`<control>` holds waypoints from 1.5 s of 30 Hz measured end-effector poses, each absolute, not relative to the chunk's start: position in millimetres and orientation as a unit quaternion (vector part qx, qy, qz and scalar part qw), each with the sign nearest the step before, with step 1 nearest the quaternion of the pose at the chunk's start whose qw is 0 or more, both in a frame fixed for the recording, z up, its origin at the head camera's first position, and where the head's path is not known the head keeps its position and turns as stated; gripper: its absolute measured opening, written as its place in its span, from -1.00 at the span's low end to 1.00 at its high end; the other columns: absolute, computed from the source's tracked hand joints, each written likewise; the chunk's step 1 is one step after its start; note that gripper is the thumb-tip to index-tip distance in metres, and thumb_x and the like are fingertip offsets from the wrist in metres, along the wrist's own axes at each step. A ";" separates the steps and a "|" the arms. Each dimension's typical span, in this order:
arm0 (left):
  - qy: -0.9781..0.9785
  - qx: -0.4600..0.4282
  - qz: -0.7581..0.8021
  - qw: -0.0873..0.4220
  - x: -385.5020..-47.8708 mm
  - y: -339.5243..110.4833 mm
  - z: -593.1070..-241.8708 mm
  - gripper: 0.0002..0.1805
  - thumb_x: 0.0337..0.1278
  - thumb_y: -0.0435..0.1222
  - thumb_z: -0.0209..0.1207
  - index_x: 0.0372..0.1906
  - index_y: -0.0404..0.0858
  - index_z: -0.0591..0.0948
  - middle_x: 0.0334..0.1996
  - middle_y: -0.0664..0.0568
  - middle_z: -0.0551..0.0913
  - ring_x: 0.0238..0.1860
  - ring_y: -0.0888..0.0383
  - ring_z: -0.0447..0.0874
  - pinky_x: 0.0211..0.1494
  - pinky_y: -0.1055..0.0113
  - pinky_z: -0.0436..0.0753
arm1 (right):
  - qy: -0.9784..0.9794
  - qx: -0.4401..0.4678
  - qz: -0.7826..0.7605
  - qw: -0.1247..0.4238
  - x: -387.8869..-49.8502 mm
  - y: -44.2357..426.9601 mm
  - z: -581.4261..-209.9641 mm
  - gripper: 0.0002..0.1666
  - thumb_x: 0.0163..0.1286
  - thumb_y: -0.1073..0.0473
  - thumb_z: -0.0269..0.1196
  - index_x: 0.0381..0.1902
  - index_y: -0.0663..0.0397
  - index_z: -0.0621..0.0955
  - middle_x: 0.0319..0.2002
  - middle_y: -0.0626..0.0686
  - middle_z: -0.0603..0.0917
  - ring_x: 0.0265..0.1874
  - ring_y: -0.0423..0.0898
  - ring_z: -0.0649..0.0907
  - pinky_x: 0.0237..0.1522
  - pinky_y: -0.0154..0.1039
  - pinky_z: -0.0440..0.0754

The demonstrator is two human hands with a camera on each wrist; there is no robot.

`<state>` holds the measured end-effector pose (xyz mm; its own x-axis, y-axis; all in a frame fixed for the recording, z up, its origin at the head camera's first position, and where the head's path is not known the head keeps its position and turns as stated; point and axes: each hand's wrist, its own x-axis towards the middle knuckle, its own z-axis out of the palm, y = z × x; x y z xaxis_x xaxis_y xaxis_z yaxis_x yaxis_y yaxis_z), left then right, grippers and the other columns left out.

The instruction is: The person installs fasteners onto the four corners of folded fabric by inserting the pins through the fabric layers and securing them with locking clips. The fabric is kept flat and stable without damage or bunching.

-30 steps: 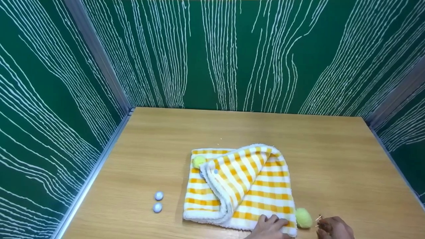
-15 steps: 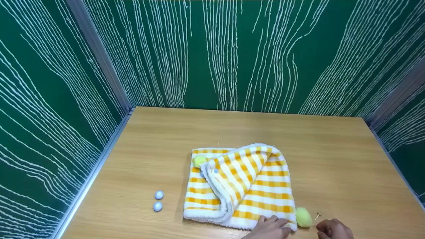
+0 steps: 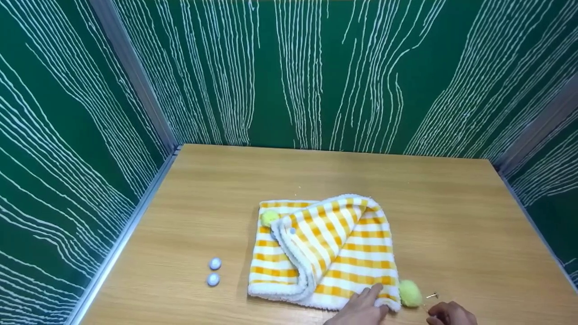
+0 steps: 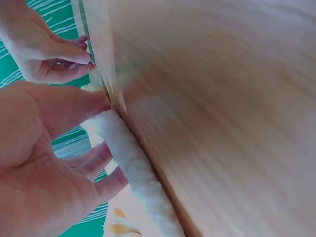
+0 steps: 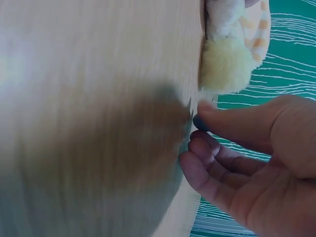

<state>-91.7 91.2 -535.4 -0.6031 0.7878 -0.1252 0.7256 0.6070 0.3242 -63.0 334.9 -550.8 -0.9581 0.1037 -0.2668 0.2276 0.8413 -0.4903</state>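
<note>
Checked cloth (image 3: 368, 264): one, yellow and white, flat on the table (image 3: 216, 180), one flap folded over
Left hand (image 3: 359, 308): unclenched, fingers extended, touching the cloth's near right corner
Right hand (image 3: 452, 313): pinched one small dark item (image 5: 199, 123), just above the table; its kind could not be told
Pompoms (image 3: 410, 294): two, one at the cloth's right edge, one beside the flap's tip
White balls (image 3: 213, 279): two, left of the cloth
Gold pin (image 3: 432, 295): one, near the right pompom

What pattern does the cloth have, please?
The cloth has yellow-orange and white checks, clearest in the head view.
</note>
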 end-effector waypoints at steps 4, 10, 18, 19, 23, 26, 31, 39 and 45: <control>0.890 0.429 0.105 0.117 -95.6 88.8 -534.0 -0.49 0.19 0.21 -0.01 0.06 0.03 0.60 0.32 0.15 0.21 0.16 0.30 0.22 0.03 0.48 0.36 | 0.942 0.108 -0.287 0.140 -64.2 333.9 -549.8 -0.84 0.15 0.20 0.30 -0.35 0.20 0.63 -0.47 -0.06 0.51 -0.46 -0.13 0.49 -0.44 -0.29 0.43; 0.903 0.419 0.085 0.042 -95.1 87.2 -535.5 -0.44 0.21 0.21 -0.04 0.21 0.05 0.49 0.20 0.21 0.31 0.10 0.28 0.25 -0.19 0.46 0.23 | 0.937 0.118 -0.310 0.109 -59.6 330.4 -546.1 -0.81 0.20 0.22 0.29 -0.29 0.25 0.60 -0.39 -0.03 0.55 -0.39 -0.13 0.54 -0.43 -0.31 0.49; 0.893 0.401 0.200 -0.027 -98.3 82.2 -528.3 -0.36 -0.07 -0.45 0.23 0.24 -0.15 0.45 0.20 0.05 0.31 -0.06 0.33 0.43 -0.25 0.68 0.42 | 0.938 0.130 -0.305 0.097 -58.2 327.4 -540.4 -0.72 0.24 0.17 0.26 -0.24 0.33 0.59 -0.42 -0.04 0.58 -0.43 -0.14 0.56 -0.44 -0.31 0.51; 0.891 0.396 0.219 -0.027 -99.1 80.6 -526.8 -0.31 -0.10 -0.49 0.23 0.27 -0.17 0.42 0.23 0.01 0.28 -0.06 0.33 0.43 -0.26 0.71 0.42 | 0.938 0.134 -0.303 0.104 -59.2 327.6 -539.1 -0.69 0.24 0.15 0.26 -0.22 0.34 0.59 -0.43 -0.05 0.58 -0.43 -0.14 0.57 -0.44 -0.29 0.51; 0.884 0.377 0.275 -0.019 -102.6 74.9 -521.1 -0.26 -0.20 -0.61 0.23 0.23 -0.12 0.45 0.28 -0.02 0.20 -0.12 0.36 0.41 -0.43 0.78 0.37 | 0.939 0.140 -0.295 0.105 -58.9 325.5 -531.1 -0.60 0.23 0.07 0.27 -0.16 0.34 0.61 -0.43 -0.06 0.58 -0.43 -0.16 0.57 -0.46 -0.32 0.51; 0.882 0.381 0.275 -0.024 -105.2 72.2 -518.0 -0.40 -0.25 -0.63 0.23 0.01 -0.09 0.57 0.29 0.03 0.18 -0.07 0.36 0.39 -0.42 0.77 0.36 | 0.940 0.132 -0.304 0.080 -56.5 321.0 -524.1 -0.63 0.20 0.10 0.29 -0.19 0.31 0.62 -0.44 -0.05 0.59 -0.44 -0.18 0.57 -0.48 -0.36 0.52; 0.885 0.398 0.236 -0.046 -108.5 70.7 -514.4 -0.51 -0.25 -0.58 0.24 -0.11 -0.08 0.64 0.21 0.11 0.28 0.16 0.30 0.29 0.00 0.66 0.39 | 0.932 0.119 -0.341 0.025 -52.8 314.6 -517.1 -0.77 0.13 0.23 0.33 -0.30 0.26 0.57 -0.46 -0.01 0.63 -0.50 -0.23 0.59 -0.49 -0.41 0.56; 0.872 0.383 0.298 -0.065 -110.6 68.4 -509.3 -0.32 -0.12 -0.62 0.08 0.20 -0.11 0.51 0.17 0.04 0.39 0.05 0.32 0.44 0.01 0.64 0.42 | 0.927 0.125 -0.352 -0.018 -51.0 308.8 -510.9 -0.76 0.05 0.29 0.38 -0.41 0.16 0.50 -0.50 -0.03 0.64 -0.52 -0.29 0.61 -0.49 -0.42 0.57; 0.854 0.375 0.342 -0.113 -112.3 65.3 -505.6 -0.42 -0.07 -0.58 0.04 0.16 -0.22 0.53 0.10 -0.02 0.44 -0.34 0.40 0.46 -0.32 0.76 0.40 | 0.924 0.131 -0.359 -0.024 -51.7 305.5 -504.9 -0.79 0.05 0.26 0.39 -0.43 0.20 0.54 -0.48 0.01 0.66 -0.53 -0.22 0.64 -0.49 -0.41 0.60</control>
<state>-112.3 65.3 -505.6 -0.6934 0.5627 0.4500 0.7178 0.4845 0.5001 -51.7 305.5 -504.9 -0.9647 0.2585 -0.0497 0.2242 0.7079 -0.6698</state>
